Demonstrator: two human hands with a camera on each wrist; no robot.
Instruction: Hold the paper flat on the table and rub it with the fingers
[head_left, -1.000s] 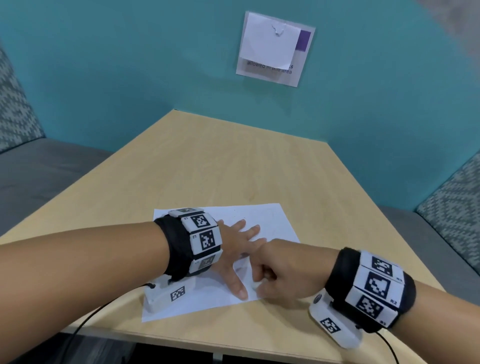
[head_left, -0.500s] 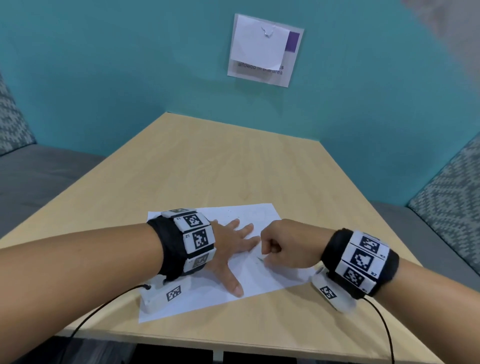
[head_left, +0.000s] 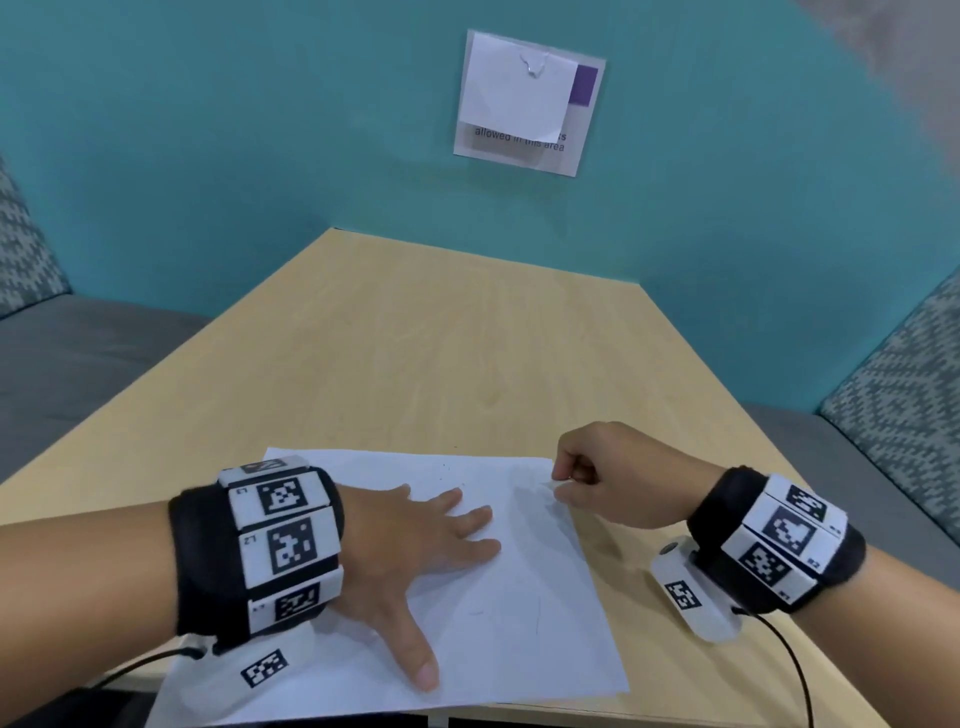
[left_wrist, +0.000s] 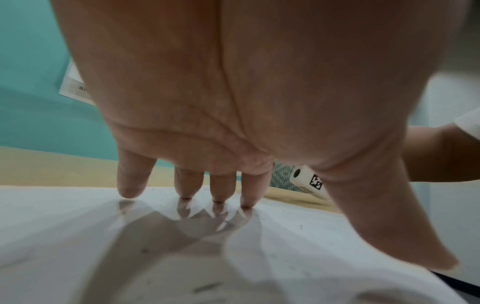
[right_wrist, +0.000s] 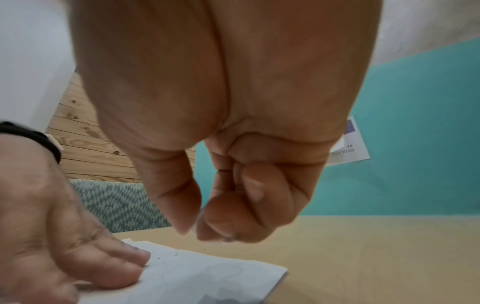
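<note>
Pressing flat, the left hand (head_left: 415, 545) is lying with straight, spread fingers (left_wrist: 130, 181) on the white sheet of paper (head_left: 545, 623), in the lower middle of the head view. Its fingertips are touching the sheet, and the thumb is pointing toward the lower edge of the frame. Right of centre in the same view, the right hand (head_left: 613, 478) is curling its fingers, with thumb and forefinger (right_wrist: 215, 222) closed narrowly together just above the far right corner of the sheet. Something small and pale seems to be sitting between them, but I cannot tell if it is the paper's corner or another thing. The sheet is lying on the light wooden table (head_left: 467, 338), near its lower edge. A notice (head_left: 530, 104) is hanging on the teal wall at the upper middle. Both wrists are wearing black bands with white marker tiles (head_left: 285, 540).
</note>
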